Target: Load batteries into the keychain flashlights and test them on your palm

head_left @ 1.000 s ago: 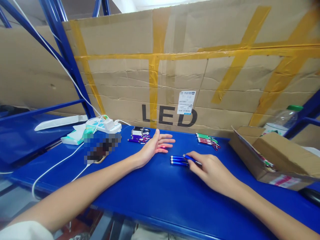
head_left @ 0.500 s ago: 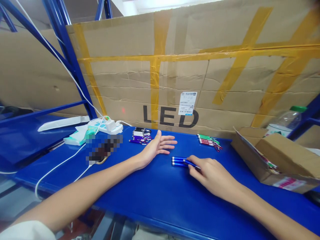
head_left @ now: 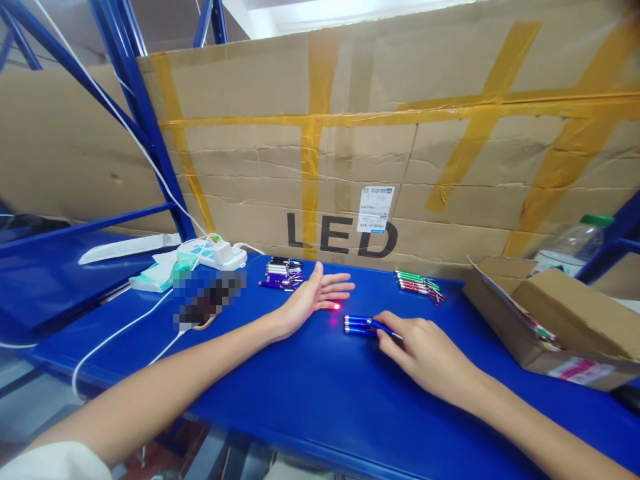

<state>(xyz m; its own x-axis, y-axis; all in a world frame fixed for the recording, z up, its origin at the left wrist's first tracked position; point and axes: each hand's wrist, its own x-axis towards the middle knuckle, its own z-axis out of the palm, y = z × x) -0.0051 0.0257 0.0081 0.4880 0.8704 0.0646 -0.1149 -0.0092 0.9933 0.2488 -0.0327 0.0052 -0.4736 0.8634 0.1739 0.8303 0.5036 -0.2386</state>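
My right hand is closed around a blue laser pointer, its front end directed left. Under and beside that one lie more blue laser pointers with silver ends. My left hand is open, palm turned toward the pointers and fingers stretched out to the right. A bright red light spot falls on its little fingertip, with a fainter red glow on the blue table below. Behind the left hand is a row of black, white and purple laser pointers.
Green and red laser pointers with clips lie farther back. An open cardboard box stands at right, near a plastic bottle. At left are a blurred phone, a white power strip and cables. A large cardboard sheet walls off the back.
A faint red spot on the cardboard at left has gone. A bright red spot now shows on my left little fingertip. Both hands have hardly moved.
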